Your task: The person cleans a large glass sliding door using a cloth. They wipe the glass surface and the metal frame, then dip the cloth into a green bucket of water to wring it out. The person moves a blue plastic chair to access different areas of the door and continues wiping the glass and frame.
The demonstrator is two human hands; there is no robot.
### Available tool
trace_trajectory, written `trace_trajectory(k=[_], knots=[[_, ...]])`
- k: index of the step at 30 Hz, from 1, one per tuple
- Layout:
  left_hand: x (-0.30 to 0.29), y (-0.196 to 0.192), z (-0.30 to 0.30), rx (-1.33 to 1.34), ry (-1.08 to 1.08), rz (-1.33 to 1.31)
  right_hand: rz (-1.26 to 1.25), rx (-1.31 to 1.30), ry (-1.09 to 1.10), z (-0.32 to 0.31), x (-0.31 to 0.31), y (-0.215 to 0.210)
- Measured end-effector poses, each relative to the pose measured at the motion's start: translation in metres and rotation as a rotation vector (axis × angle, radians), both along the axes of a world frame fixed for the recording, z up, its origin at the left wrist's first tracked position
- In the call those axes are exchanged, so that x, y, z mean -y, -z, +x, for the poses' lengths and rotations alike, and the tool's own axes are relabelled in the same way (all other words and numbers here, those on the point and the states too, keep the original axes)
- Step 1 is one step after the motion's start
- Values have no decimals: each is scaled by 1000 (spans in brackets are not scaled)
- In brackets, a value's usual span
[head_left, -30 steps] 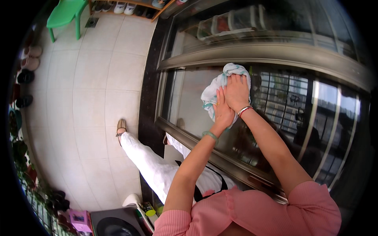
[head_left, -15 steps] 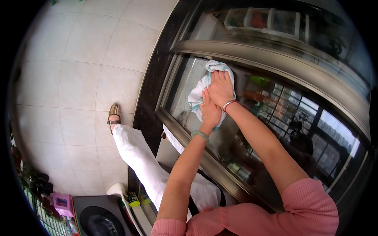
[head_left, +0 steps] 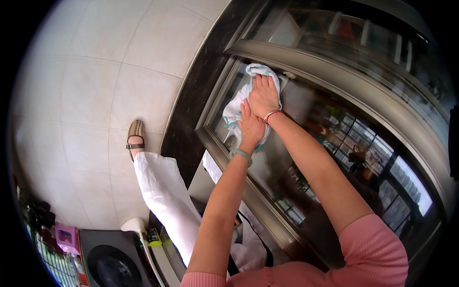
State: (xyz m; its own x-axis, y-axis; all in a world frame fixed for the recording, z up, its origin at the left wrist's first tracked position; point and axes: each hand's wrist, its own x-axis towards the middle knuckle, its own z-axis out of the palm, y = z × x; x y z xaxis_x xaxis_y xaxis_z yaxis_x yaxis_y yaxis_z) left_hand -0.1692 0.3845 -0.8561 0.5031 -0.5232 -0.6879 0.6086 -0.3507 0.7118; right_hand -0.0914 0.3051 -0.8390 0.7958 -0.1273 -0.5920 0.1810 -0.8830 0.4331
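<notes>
A white cloth point(head_left: 234, 106) with pale green patches lies bunched against a dark glass pane point(head_left: 306, 143). My right hand point(head_left: 264, 95) presses flat on its upper part, fingers stretched out, a red and silver bracelet at the wrist. Just below and to the left, my left hand point(head_left: 251, 126) also lies flat on the cloth, fingers extended, with a green bangle on that wrist. The two hands touch or slightly overlap. Beneath them, part of the cloth is hidden. Around the pane runs a bronze-coloured metal frame point(head_left: 210, 139).
A second framed glass panel point(head_left: 334, 33) lies beyond the thick frame bar. Dark stone edging point(head_left: 191, 100) borders the pale tiled floor point(head_left: 91, 95), where my shoe point(head_left: 135, 134) stands. Lower left are a dark front-loading machine point(head_left: 114, 263), a pink box point(head_left: 68, 237) and a white curved handle point(head_left: 134, 225).
Both hands and the cloth have slid leftward over the glass, closer to the frame's left side. The hands stay flat on the cloth, and the whole view has shifted slightly.
</notes>
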Motion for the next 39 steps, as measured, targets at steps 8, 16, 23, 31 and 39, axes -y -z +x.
trace_trajectory(k=[8, 16, 23, 31, 39], knots=[[-8, 43, -4, -79, 17, 28, -30, 10, -28, -7, -5, 55], [3, 109, 5, -20, 114, 53, -80, -73, -9, 1, 5, 117], [-9, 135, -6, -82, 99, 30, -102, -112, 1, -10, -7, 145], [-55, 127, -63, -163, 144, 81, 55, -114, 63, -74, -46, 151], [-120, 59, -106, -268, 256, 199, 267, -345, 32, -131, -103, 98]])
